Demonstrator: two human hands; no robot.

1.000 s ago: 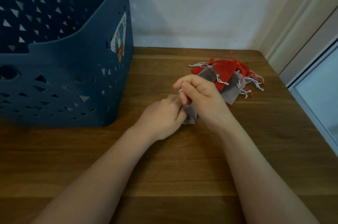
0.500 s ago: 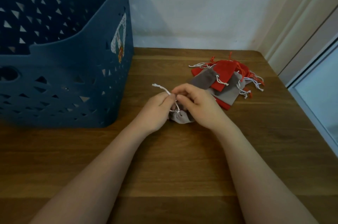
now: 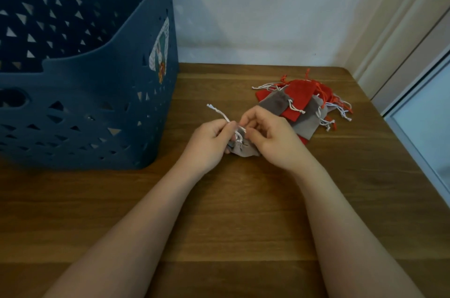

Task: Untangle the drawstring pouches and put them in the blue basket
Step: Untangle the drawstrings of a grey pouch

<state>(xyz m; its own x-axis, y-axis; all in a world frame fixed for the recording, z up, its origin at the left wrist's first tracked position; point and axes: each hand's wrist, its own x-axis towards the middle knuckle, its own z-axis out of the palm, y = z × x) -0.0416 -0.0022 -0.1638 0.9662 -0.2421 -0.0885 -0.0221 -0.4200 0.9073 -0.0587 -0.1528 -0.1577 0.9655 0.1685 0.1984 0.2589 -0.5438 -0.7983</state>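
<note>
A small grey pouch (image 3: pixel 243 149) is held between both hands just above the wooden desk (image 3: pixel 243 212), near its middle. The left hand (image 3: pixel 209 143) is curled, and a white drawstring (image 3: pixel 220 115) is pinched between its thumb and fingers; the free end of the cord is seen sticking up and to the left, away from the hand. The right hand (image 3: pixel 272 138) is also curled, with its fingertips brought against the gathered mouth of the pouch, where the cord is bunched; whether the cord itself or only the cloth is pinched there cannot be told. The lower part of the pouch is seen hanging below the two hands, close to the desk surface.

Behind and to the right of the right hand, a pile of red and grey pouches (image 3: pixel 302 105) is laid on the desk, overlapped one on another, with white and red drawstrings trailing out at its far and right sides. The pile is partly hidden by the right hand at its near edge.

The blue basket (image 3: pixel 102 107) is stood on the left part of the desk, against the white wall (image 3: pixel 267 5), well apart from the pile. Its sides are pierced with triangular holes, and a sticker (image 3: pixel 160 54) is fixed on the corner nearest the hands. What lies inside the basket cannot be made out.
</note>
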